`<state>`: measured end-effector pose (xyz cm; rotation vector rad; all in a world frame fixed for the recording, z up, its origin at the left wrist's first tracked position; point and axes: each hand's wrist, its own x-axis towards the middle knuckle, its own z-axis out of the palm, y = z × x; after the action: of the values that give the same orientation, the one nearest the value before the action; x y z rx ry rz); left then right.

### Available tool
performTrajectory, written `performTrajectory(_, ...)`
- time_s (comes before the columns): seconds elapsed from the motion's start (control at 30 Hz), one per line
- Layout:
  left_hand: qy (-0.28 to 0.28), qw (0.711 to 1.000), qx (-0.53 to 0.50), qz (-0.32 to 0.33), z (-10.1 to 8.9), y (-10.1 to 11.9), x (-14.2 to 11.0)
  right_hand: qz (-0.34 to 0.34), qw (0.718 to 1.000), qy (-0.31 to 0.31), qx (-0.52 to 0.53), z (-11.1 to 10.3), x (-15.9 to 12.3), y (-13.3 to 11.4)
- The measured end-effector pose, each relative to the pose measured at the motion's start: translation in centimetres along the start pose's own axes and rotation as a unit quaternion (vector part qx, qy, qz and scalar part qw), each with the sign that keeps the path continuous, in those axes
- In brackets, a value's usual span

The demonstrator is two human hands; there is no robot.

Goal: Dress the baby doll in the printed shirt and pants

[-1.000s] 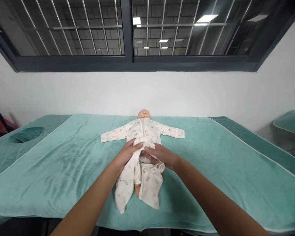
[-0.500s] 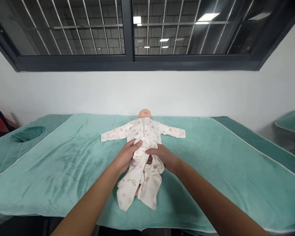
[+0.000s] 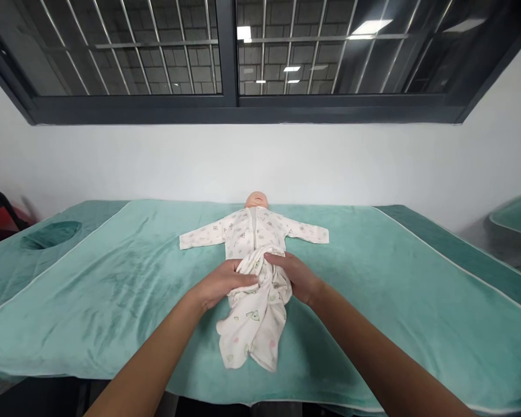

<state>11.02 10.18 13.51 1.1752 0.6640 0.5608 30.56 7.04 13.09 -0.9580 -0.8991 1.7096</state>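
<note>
A baby doll (image 3: 257,200) lies on its back with its head toward the wall. It wears a white printed long-sleeved top (image 3: 238,233) with both sleeves spread out sideways. White printed baby pants (image 3: 254,324) lie over its lower body, bunched at the waist, with the legs hanging toward me. My left hand (image 3: 226,282) grips the bunched waist from the left, thumb on top. On the other side, my right hand (image 3: 294,277) pinches the waist cloth a little higher up. The doll's legs are hidden under the cloth.
A green plush cover (image 3: 125,289) spreads over the bed, with a round face hole (image 3: 52,234) at its left end. Behind stands a white wall (image 3: 260,156) under a dark-framed, barred window (image 3: 237,107). A red and black object (image 3: 0,220) is at far left.
My left hand has moved down toward me, while my right hand has risen slightly. The pants' waist is more gathered, and the legs have drawn closer together, covering the skin that showed between them.
</note>
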Motion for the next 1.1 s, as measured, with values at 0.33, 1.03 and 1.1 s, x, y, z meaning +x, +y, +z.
performTrajectory(0.33, 0.109, 0.986, -0.113, 0.047, 0.5, -0.5, 1.3, 0.044, 0.982, -0.062, -0.175, 0.4, -0.2, 0.0)
performTrajectory(1.03, 0.004, 1.0, -0.005, 0.009, -0.1, -1.1, -1.1, -0.017, 0.994, -0.096, -0.044, 0.7, 0.5, 0.9)
performTrajectory(1.1, 0.023, 0.999, -0.013, 0.02, -0.1, -1.4, -1.3, -0.019, 0.99, -0.084, -0.107, 0.9, 0.5, 1.0)
